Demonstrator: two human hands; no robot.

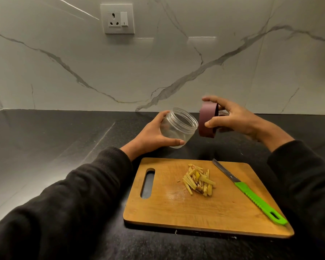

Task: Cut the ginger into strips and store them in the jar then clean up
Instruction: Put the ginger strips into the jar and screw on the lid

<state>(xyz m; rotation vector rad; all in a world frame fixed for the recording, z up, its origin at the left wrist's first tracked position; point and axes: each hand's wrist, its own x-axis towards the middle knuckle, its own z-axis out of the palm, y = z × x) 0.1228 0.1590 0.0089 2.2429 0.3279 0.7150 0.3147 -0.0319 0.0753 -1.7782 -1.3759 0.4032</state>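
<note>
Left hand [152,135] wraps the clear jar [177,127], tilted, mouth open, beyond the cutting board [195,209]. Right hand [233,117] grips the maroon lid [207,120] just beside it. Ginger strips [199,180] sit mid-board, nearer than both hands, knife [250,193] alongside.

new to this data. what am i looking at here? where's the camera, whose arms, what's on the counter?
No robot here: a person works with bare hands. The single picture comes from a camera worn on the head, looking forward and down.

The left hand grips a clear, empty jar, tilted above the dark counter. The right hand holds its maroon lid, already off.

On the counter lies a wooden board. On it: a pile of ginger strips and a green-handled knife. Neither is being touched.
</note>
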